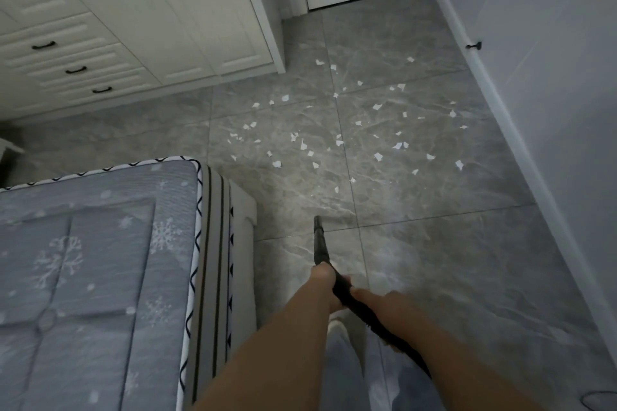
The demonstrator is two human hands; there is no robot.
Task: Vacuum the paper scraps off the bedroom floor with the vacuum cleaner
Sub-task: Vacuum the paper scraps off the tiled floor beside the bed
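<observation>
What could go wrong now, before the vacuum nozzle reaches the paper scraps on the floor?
1. The paper scraps are light and spread wide; a fast sweep of the nozzle might push some away instead of sucking them in.
2. A few scraps lie near the wall baseboard and could be missed.
3. The bed corner is close on the left; the wand may bump it.
</observation>
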